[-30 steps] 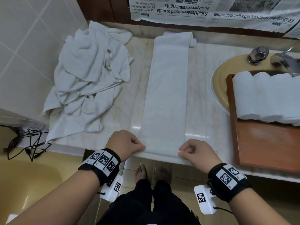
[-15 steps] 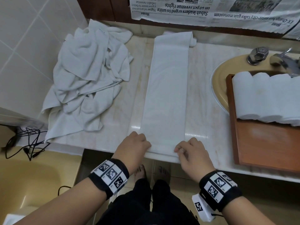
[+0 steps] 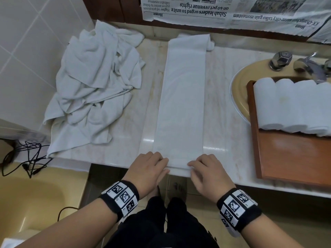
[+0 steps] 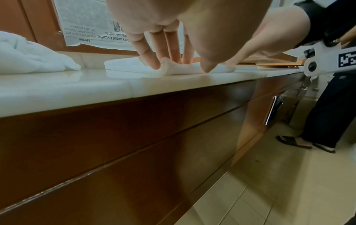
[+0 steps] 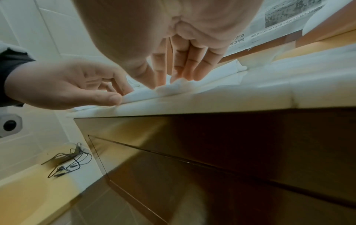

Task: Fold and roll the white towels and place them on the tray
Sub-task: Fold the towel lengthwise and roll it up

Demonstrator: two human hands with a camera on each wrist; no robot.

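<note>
Head view: a long white terry towel folded into a narrow strip [image 3: 180, 104] lies across the pale marble surface [image 3: 223, 108], running from the back edge to the front edge. At the front edge its near end is turned up into the start of a roll. The left hand [image 3: 146, 171] sits at the strip's left corner and the right hand [image 3: 208, 173] at its right corner, both with fingers bent over that turned end and gripping it. A loose heap of crumpled white towels [image 3: 95, 90] lies at the left end of the surface, near the tiled wall. At the right end a brown wooden tray [image 3: 290, 158] rests partly over a yellow basin [image 3: 240, 90] and carries a row of rolled white towels [image 3: 290, 108] along its far side. A sheet of newspaper [image 3: 232, 11] hangs above the back edge.

Left wrist view: the left hand's fingers [image 4: 150, 56] press down behind a small raised fold of the towel, with the thumb in front of it, so the fold is pinched at the front edge of the surface.

Right wrist view: the right hand's fingers [image 5: 185, 67] and thumb pinch a raised bump of the same end, and the left hand, seen further along, pinches its own corner between thumb and fingers.
</note>
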